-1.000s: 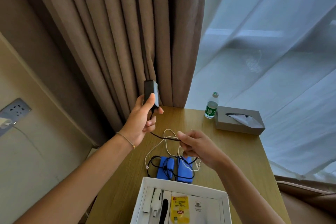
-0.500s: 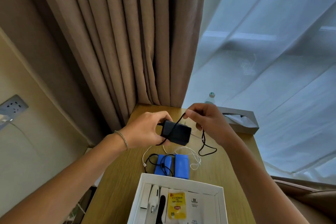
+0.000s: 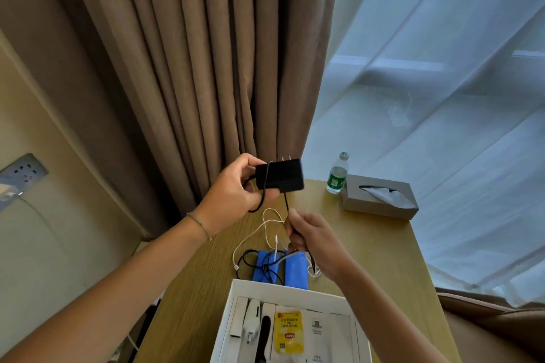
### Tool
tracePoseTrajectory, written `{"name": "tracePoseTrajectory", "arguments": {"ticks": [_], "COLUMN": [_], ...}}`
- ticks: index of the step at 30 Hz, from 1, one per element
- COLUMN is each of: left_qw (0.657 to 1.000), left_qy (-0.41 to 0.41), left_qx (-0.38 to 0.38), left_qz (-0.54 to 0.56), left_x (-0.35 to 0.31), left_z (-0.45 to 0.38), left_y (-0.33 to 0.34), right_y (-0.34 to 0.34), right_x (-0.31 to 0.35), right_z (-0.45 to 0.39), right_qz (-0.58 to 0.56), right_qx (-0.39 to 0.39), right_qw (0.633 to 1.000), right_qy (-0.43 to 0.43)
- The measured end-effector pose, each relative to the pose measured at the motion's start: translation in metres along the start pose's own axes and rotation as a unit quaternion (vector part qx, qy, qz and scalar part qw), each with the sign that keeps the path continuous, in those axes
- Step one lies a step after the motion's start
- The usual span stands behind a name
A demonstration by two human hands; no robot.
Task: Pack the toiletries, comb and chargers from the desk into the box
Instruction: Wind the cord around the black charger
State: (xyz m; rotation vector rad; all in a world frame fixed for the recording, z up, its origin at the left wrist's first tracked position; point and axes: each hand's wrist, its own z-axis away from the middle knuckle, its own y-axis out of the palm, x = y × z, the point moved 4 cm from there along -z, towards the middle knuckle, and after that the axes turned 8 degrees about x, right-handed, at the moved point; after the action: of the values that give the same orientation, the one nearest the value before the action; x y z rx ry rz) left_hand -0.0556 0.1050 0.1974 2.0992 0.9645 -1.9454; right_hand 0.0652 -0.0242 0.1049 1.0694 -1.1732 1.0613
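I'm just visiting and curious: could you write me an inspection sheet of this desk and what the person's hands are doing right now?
Surface: light wooden desk, mostly bare.
Job's things: black charger brick held up, prongs upward; open white cardboard box holding white items, a dark comb-like piece and a yellow tea sachet; two blue flat packs behind the box.
Clutter: grey tissue box; clear water bottle with green label.
Grippers: left hand grips the brick; right hand pinches its black cord.
Cables: white cable tangled with black ones over the packs.
Surroundings: brown curtain, sheer curtain, wall socket.
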Motion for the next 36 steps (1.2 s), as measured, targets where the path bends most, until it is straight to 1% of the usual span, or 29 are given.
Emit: {"name": "tracePoseTrajectory", "arguments": {"ticks": [2,3,5,6,7,9,11,14,16,18,21,24,27,29,32,36], "left_qw": [0.997,0.994,0.979,0.969,0.959,0.936,0.913,0.886,0.882,0.887,0.902,0.923,0.943,0.943,0.929,0.903], "left_qy": [-0.041,-0.058,-0.073,-0.079,-0.088,-0.104,-0.106,-0.084,-0.067,-0.057,-0.065,-0.07,-0.044,-0.047,-0.065,-0.057], "left_qx": [-0.059,-0.084,-0.107,-0.095,-0.066,0.023,0.115,0.245,0.289,0.322,0.363,0.367,0.326,0.291,0.231,0.184], "left_qz": [-0.013,-0.045,-0.155,-0.212,-0.261,-0.336,-0.377,-0.384,-0.367,-0.327,-0.226,-0.089,0.056,0.158,0.282,0.383], "left_x": [0.016,0.024,0.035,0.04,0.045,0.054,0.057,0.053,0.045,0.034,0.022,0.021,0.027,0.035,0.044,0.045], "left_z": [-0.004,-0.005,-0.006,-0.006,-0.006,-0.003,0.0,0.007,0.01,0.011,0.012,0.016,0.018,0.018,0.015,0.012], "left_y": [-0.003,-0.005,-0.008,-0.01,-0.009,-0.006,0.001,0.015,0.017,0.013,0.001,-0.01,-0.016,-0.018,-0.02,-0.02], "right_y": [0.013,0.019,0.027,0.029,0.03,0.026,0.016,-0.001,-0.009,-0.016,-0.021,-0.021,-0.018,-0.016,-0.01,-0.013], "right_x": [0.0,0.001,0.007,0.012,0.017,0.029,0.04,0.054,0.056,0.05,0.038,0.021,-0.003,-0.018,-0.034,-0.044], "right_z": [0.004,0.007,0.011,0.014,0.016,0.02,0.021,0.018,0.012,0.006,0.001,0.0,-0.004,-0.007,-0.008,-0.005], "right_qz": [0.075,0.119,0.21,0.258,0.308,0.403,0.456,0.448,0.432,0.416,0.387,0.35,0.349,0.317,0.235,0.177], "right_qx": [0.002,0.005,0.019,0.026,0.032,0.029,0.011,-0.01,0.0,0.012,0.005,0.006,0.006,0.006,0.012,0.016], "right_qw": [0.997,0.992,0.976,0.965,0.95,0.914,0.89,0.894,0.901,0.909,0.921,0.936,0.937,0.949,0.972,0.984], "right_qy": [0.017,0.03,0.049,0.049,0.044,0.029,0.017,-0.015,-0.029,-0.025,-0.034,-0.038,-0.018,-0.005,0.021,0.018]}}
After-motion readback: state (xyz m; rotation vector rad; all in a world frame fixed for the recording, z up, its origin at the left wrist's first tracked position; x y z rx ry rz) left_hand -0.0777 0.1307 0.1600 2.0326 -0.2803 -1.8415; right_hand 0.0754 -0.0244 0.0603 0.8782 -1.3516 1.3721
